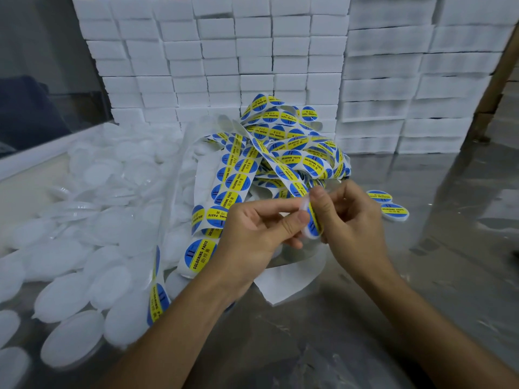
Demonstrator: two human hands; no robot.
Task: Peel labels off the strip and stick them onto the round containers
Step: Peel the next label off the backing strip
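A tangled label strip (283,153) with round blue-and-yellow "soldering paste" stickers lies heaped mid-table. My left hand (252,231) pinches a small round white container (307,220) on edge by its rim. My right hand (348,211) presses a blue-and-yellow label (314,224) against the container's face with thumb and fingers. Two labelled containers (387,204) lie flat on the table just right of my right hand. Bare white round containers (84,248) cover the table's left side in a loose pile.
White boxes (252,57) are stacked in a high wall across the back. Empty white backing paper (292,279) trails on the shiny metal table (421,290) below my hands. A glass partition (42,80) stands at the far left.
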